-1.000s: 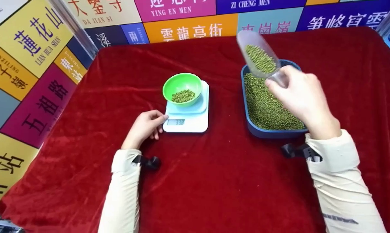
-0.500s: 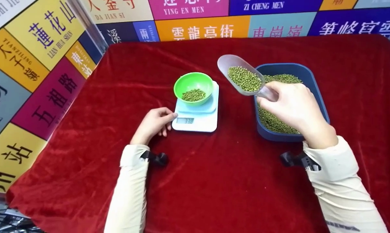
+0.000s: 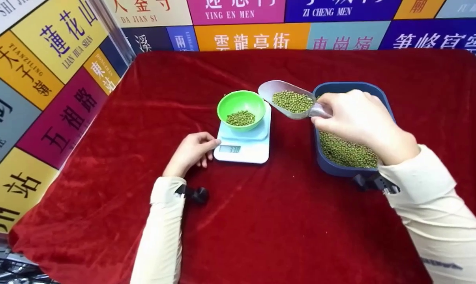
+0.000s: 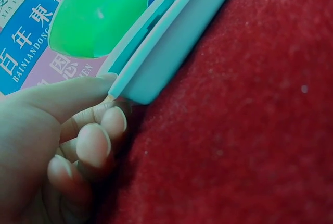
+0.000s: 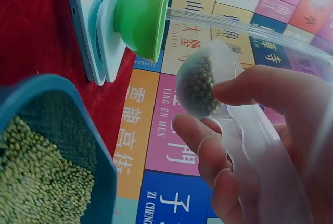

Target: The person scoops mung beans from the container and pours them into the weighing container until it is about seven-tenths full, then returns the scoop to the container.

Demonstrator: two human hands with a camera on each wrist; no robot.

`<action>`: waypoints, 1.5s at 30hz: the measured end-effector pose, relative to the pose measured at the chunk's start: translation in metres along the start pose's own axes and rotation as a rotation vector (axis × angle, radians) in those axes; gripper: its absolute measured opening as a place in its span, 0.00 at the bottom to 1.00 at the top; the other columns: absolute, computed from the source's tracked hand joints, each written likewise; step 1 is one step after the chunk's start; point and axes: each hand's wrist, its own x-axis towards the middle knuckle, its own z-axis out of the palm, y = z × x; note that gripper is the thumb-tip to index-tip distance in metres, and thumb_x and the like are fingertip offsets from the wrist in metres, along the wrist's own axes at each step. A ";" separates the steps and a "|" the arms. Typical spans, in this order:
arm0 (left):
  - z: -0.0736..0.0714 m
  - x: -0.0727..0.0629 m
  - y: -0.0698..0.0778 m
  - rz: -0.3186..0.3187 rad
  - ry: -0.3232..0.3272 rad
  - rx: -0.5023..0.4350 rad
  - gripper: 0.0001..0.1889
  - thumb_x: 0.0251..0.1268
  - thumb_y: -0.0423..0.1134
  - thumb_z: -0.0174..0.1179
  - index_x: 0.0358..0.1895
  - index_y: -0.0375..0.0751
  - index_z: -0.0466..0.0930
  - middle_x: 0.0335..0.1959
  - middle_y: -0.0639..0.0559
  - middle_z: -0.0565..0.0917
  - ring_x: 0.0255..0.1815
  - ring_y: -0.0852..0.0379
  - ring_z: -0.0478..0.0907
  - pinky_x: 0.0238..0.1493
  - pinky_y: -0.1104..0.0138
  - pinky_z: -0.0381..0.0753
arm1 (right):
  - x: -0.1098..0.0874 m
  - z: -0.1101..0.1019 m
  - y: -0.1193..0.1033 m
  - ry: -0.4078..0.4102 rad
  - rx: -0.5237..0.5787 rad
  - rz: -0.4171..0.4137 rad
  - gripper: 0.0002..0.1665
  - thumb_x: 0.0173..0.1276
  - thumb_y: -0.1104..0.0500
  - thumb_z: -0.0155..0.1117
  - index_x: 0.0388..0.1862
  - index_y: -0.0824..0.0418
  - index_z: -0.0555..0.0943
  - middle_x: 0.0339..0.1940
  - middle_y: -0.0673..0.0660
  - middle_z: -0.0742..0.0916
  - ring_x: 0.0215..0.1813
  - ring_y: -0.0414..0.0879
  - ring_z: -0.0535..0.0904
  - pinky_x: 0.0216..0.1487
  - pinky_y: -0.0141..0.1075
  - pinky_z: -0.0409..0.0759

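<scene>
My right hand [image 3: 356, 116] grips the handle of a clear plastic scoop [image 3: 268, 90], which carries a heap of green mung beans [image 3: 293, 101]. The scoop's lip reaches close to the right rim of a green bowl [image 3: 232, 98]. That bowl sits on a white and pale blue kitchen scale [image 3: 257, 153], with a small pile of mung beans [image 3: 240, 118] in its bottom. The display reads about 33.8. At the scale's front left corner, my left hand [image 3: 192, 152] pinches the edge, thumb on top and index finger [image 4: 93, 114] at the underside, other fingers curled below.
Right of the scale stands a dark blue tub [image 3: 328, 167] of mung beans, partly covered by my right hand and forearm. Red velvet cloth [image 3: 261, 221] covers the table. Panels with colourful lettering [image 3: 257, 37] rise behind and at the left.
My right hand has carried the loaded scoop from above the tub leftward and down to beside the bowl. The left hand stays at the scale, and the head view has shifted slightly.
</scene>
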 end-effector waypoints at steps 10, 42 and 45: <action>0.004 0.001 0.000 0.011 -0.005 -0.001 0.17 0.54 0.55 0.59 0.30 0.43 0.77 0.17 0.41 0.76 0.08 0.54 0.71 0.08 0.63 0.72 | 0.011 -0.011 -0.003 -0.078 -0.056 -0.032 0.09 0.56 0.48 0.54 0.33 0.48 0.77 0.20 0.47 0.77 0.23 0.47 0.70 0.23 0.40 0.65; -0.001 0.001 -0.003 0.022 0.004 -0.021 0.17 0.54 0.55 0.60 0.30 0.44 0.77 0.17 0.41 0.76 0.08 0.53 0.70 0.10 0.60 0.74 | 0.055 -0.017 -0.037 -0.132 -0.201 -0.130 0.04 0.50 0.54 0.58 0.19 0.48 0.79 0.17 0.50 0.77 0.21 0.50 0.70 0.15 0.41 0.64; -0.001 0.002 -0.003 0.022 0.005 -0.022 0.16 0.54 0.55 0.60 0.30 0.44 0.77 0.17 0.41 0.76 0.08 0.53 0.70 0.10 0.60 0.74 | 0.058 -0.016 -0.040 -0.128 -0.202 -0.137 0.04 0.51 0.52 0.60 0.21 0.46 0.81 0.18 0.50 0.79 0.21 0.51 0.72 0.15 0.43 0.66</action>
